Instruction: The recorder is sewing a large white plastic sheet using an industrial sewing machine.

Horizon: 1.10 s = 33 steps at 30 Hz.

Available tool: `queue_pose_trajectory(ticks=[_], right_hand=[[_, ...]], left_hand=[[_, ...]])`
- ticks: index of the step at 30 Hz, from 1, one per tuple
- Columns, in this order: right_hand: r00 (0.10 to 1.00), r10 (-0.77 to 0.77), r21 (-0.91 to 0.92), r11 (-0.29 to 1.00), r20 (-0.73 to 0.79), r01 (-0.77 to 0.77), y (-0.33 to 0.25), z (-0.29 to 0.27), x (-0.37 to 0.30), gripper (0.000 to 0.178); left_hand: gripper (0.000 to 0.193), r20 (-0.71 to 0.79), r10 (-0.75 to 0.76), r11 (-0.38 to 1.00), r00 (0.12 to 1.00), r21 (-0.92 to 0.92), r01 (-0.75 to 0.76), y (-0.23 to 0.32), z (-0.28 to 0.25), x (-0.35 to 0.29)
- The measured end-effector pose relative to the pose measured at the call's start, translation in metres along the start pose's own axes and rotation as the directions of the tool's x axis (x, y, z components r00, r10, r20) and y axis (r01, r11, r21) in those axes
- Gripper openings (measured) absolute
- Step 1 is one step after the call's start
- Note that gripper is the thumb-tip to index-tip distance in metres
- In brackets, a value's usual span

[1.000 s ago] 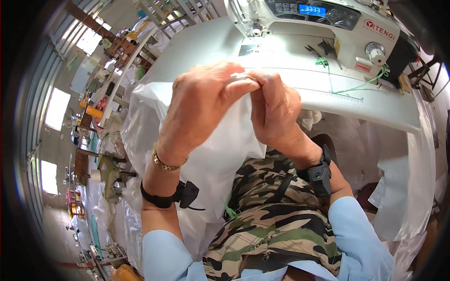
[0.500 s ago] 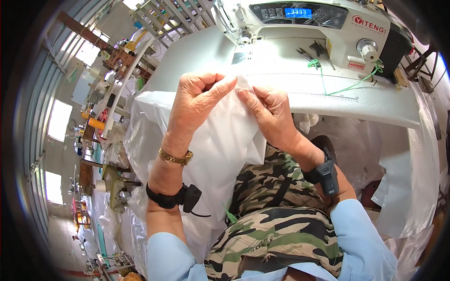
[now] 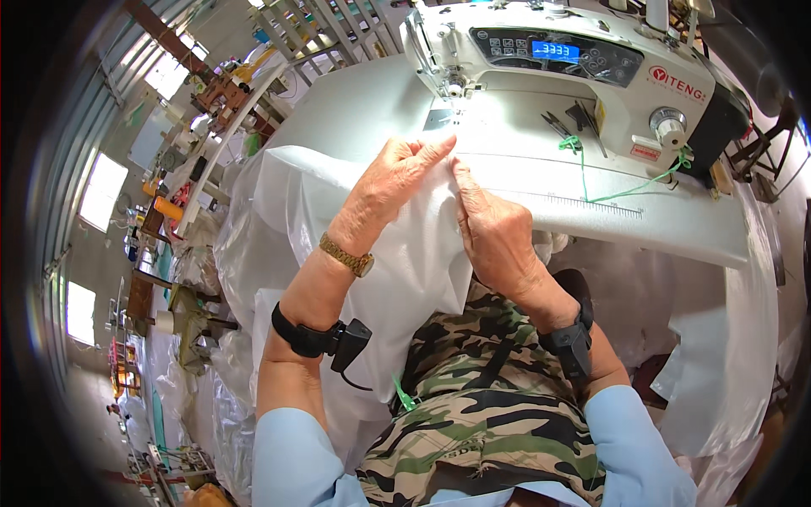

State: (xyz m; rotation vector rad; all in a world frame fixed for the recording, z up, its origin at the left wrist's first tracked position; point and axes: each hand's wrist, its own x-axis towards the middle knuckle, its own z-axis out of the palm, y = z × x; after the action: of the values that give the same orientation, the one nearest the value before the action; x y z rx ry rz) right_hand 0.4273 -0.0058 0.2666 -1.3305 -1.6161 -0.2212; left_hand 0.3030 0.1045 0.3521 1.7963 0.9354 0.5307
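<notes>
A large sheet of thin white fabric hangs from my hands over the table's front edge and onto my lap. My left hand pinches its upper edge between thumb and fingers. Close beside it, my right hand holds the same edge, index finger pointing up along it. Both hands are just in front of the needle area of a white sewing machine. The fabric is apart from the needle. How the cloth's edge lies under my fingertips is hard to make out.
Dark scissors and a green cord lie on the white machine table, right of the needle. A ruler strip runs along its front. Clear plastic sheeting bunches at the left. Metal railings stand behind.
Both hands have moved slightly to the right relative to my body, drawing the fabric's edge along. My left forearm now leans further right, and my right index finger has straightened upward.
</notes>
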Motion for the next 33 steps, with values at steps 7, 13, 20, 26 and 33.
queue_pose_trajectory(ticks=[7,13,20,26,33], right_hand=[[0.987,-0.026,-0.014,1.0,-0.158,0.024,-0.005,0.003,0.008,0.047],[0.984,0.149,0.198,0.972,-0.096,-0.128,-0.007,-0.008,-0.006,0.04],[0.926,0.376,0.599,0.737,0.021,-0.313,0.023,-0.024,0.034,0.047],[0.893,0.267,0.801,0.4,0.363,-0.445,0.06,0.016,0.048,0.038],[0.892,0.445,0.721,0.592,0.08,-0.36,0.061,0.049,0.046,0.029]], left_hand=[[0.018,0.133,0.279,0.958,0.951,-0.103,-0.266,0.012,-0.004,-0.001],[0.025,0.176,0.794,0.278,0.581,0.746,-0.605,0.054,-0.003,0.009],[0.022,0.098,0.698,0.578,0.71,0.508,-0.638,0.034,-0.011,0.033],[0.022,0.085,0.667,0.641,0.74,0.44,-0.628,0.012,-0.007,0.049],[0.026,0.125,0.435,0.857,0.892,0.247,-0.452,-0.015,-0.022,0.085]])
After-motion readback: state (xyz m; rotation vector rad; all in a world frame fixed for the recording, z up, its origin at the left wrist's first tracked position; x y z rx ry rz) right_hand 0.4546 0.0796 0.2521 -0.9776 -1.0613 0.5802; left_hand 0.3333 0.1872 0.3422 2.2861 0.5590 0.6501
